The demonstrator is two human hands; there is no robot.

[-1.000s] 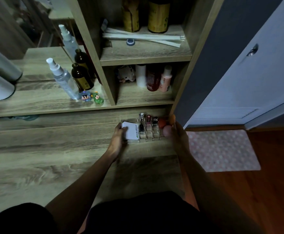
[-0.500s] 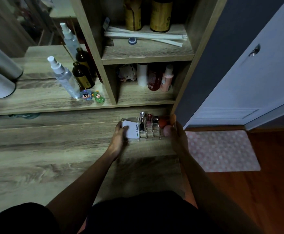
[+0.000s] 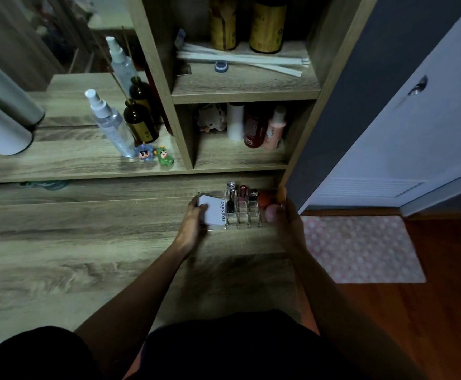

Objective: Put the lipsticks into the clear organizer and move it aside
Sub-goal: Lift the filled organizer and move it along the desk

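Observation:
A clear organizer (image 3: 244, 219) rests on the wooden desk at its far right, close to the shelf unit's base. Three lipsticks stand upright in its slots: a silver-capped one (image 3: 231, 187), a dark red one (image 3: 242, 191) and a black one (image 3: 253, 194). A white box marked "U2skin" (image 3: 214, 213) lies in its left part, and an orange-red sponge (image 3: 264, 201) sits at its right end. My left hand (image 3: 192, 224) grips the organizer's left end by the white box. My right hand (image 3: 285, 218) grips its right end.
Behind the organizer stands a shelf unit (image 3: 247, 91) with bottles and white sticks. On the raised ledge to the left are a spray bottle (image 3: 110, 124), a brown diffuser bottle (image 3: 140, 122) and two small figures (image 3: 155, 155). A pink mat (image 3: 361, 248) lies on the floor to the right.
Both hands stay on the organizer's ends. It sits in nearly the same spot by the shelf base; only a slight shift of view shows.

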